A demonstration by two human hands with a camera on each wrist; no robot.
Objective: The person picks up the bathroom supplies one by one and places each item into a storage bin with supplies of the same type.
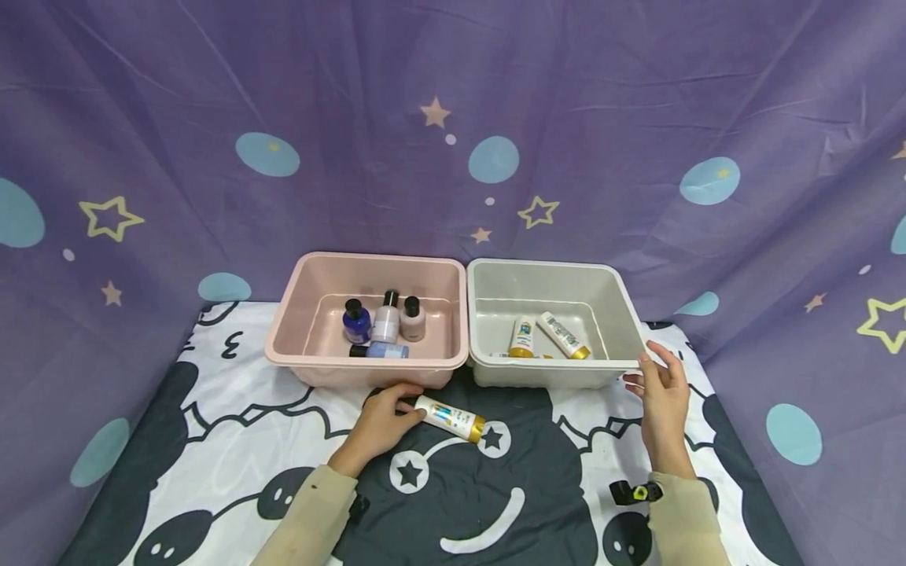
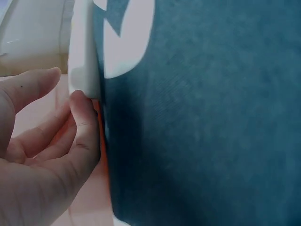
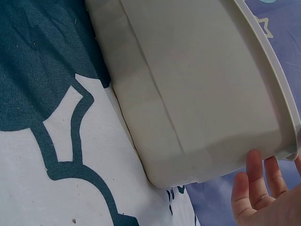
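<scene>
My left hand (image 1: pixel 385 420) is at the white end of a tube with a gold cap (image 1: pixel 453 419), which lies slanted over the dark part of the cloth. In the left wrist view one fingertip meets the end of the tube (image 2: pixel 83 56), while the thumb stands apart from it. At the grey bin's (image 1: pixel 552 373) front right corner is my right hand (image 1: pixel 665 397). Its extended fingertips (image 3: pixel 254 162) touch the bin's outer wall just under the rim. Inside that bin lie similar tubes (image 1: pixel 562 336), some partly hidden by the front wall.
Left of the grey bin, nearly touching it, stands a pink bin (image 1: pixel 368 373). It holds several small bottles, including a dark blue one (image 1: pixel 357 324) and a pale blue one (image 1: pixel 388 350) lying down. A purple curtain (image 1: pixel 396 196) hangs behind both bins.
</scene>
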